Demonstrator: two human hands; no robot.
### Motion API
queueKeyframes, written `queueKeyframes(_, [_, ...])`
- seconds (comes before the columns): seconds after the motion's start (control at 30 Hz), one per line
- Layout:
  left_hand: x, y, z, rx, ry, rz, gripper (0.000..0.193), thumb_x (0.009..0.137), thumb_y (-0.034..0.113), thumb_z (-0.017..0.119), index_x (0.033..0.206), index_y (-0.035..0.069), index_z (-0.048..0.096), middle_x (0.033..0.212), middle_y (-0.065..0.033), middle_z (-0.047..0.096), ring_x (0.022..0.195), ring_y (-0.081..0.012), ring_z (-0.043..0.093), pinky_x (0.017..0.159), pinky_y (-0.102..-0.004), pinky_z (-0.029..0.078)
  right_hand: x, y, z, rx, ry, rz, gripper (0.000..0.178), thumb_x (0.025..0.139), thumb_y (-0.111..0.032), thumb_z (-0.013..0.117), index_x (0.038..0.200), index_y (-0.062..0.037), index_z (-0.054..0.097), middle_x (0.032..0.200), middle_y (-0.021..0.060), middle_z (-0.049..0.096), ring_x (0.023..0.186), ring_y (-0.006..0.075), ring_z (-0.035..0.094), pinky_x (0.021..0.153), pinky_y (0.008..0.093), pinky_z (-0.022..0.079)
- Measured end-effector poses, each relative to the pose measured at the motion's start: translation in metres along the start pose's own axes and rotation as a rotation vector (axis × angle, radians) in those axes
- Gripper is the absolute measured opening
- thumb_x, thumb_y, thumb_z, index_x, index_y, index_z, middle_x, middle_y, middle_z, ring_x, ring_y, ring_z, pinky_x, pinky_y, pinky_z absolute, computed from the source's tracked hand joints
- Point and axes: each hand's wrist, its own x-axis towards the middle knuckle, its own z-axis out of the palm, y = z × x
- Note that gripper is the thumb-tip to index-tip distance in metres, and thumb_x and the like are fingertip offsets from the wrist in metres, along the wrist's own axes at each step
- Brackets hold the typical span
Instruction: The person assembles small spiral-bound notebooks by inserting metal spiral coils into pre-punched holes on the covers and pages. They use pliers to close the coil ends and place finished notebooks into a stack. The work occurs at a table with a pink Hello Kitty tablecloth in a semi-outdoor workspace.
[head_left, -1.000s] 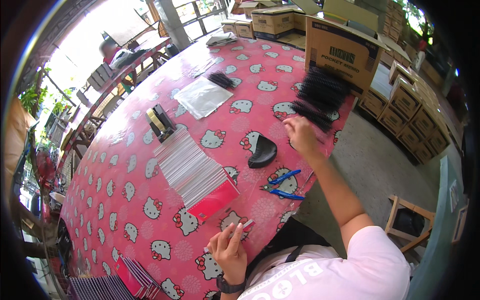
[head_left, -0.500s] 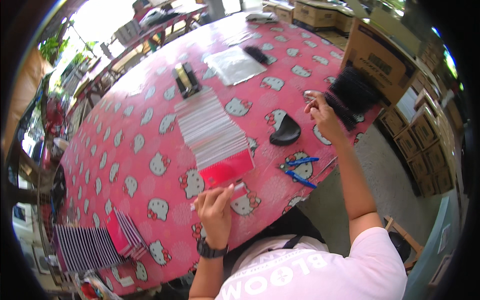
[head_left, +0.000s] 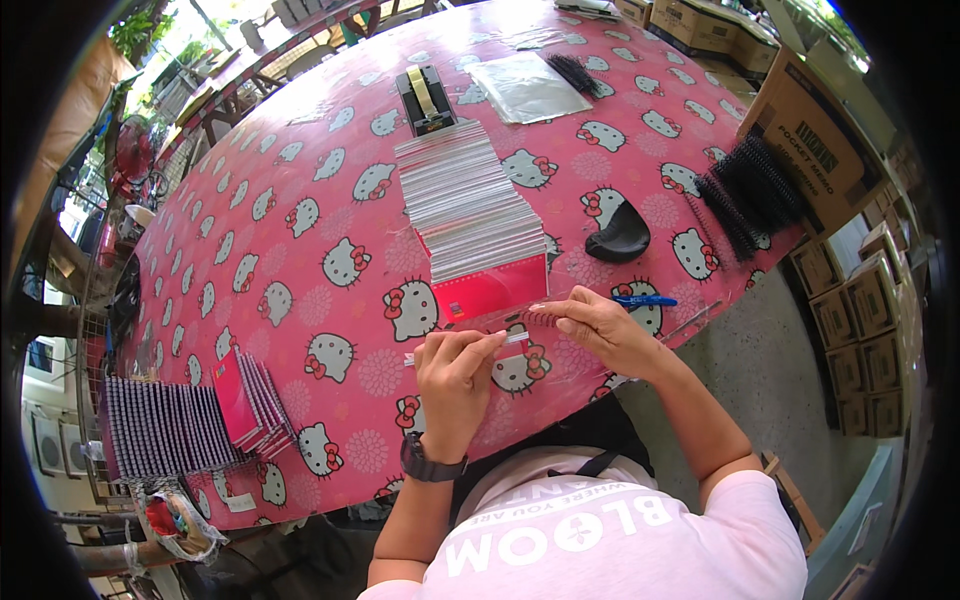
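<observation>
My left hand (head_left: 450, 378) is closed on a thin memo pad (head_left: 515, 346), gripping it edge-on near the front of the table. Just to its right, my right hand (head_left: 600, 332) pinches a thin dark spiral binding coil (head_left: 540, 317), one end close to the pad's edge. Beyond both hands, a long row of unbound memo pads (head_left: 468, 205) leans away from me, with a red cover (head_left: 495, 288) at its near end. A blue pen (head_left: 645, 300) lies beyond my right hand. More black spiral coils (head_left: 750, 200) are heaped at the right edge of the table.
Spiral-bound pads (head_left: 170, 430) and red-covered ones (head_left: 250, 400) lie at left. A tape dispenser (head_left: 427, 103), clear plastic bags (head_left: 527, 88) and a small coil bunch (head_left: 573, 76) sit farther back. A black rounded object (head_left: 618, 236) and a cardboard box (head_left: 810, 140) are at right.
My right hand has come from near the coil heap to beside my left hand, now visibly holding a coil. The left hand keeps its grip on the pad. The view has shifted.
</observation>
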Motion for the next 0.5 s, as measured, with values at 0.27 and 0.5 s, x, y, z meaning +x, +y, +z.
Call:
queueKeyframes(0.27, [0.001,0.0,-0.003,-0.043,-0.037,-0.005,0.016,0.076,0.009,0.072,0.091,0.014,0.073,0.081,0.0008,0.064,0.078,-0.0181,0.054,0.073,-0.0324,0.039,-0.001,0.002,-0.011,0.039,0.045,-0.057,0.015,0.087,-0.006,0.061,0.101,-0.0049,0.065,0.09,0.0077,0.055,0.085,0.0199,0.057,0.073,0.0311,0.047])
queueKeyframes(0.5, [-0.001,-0.001,-0.004,-0.045,-0.051,0.01,0.018,0.076,0.008,0.071,0.092,0.014,0.072,0.082,0.0006,0.064,0.079,-0.0182,0.055,0.072,-0.0328,0.038,0.002,0.006,-0.009,0.055,0.079,-0.155,0.016,0.082,-0.003,0.065,0.098,-0.0049,0.065,0.092,0.0066,0.056,0.085,0.019,0.057,0.074,0.0302,0.047])
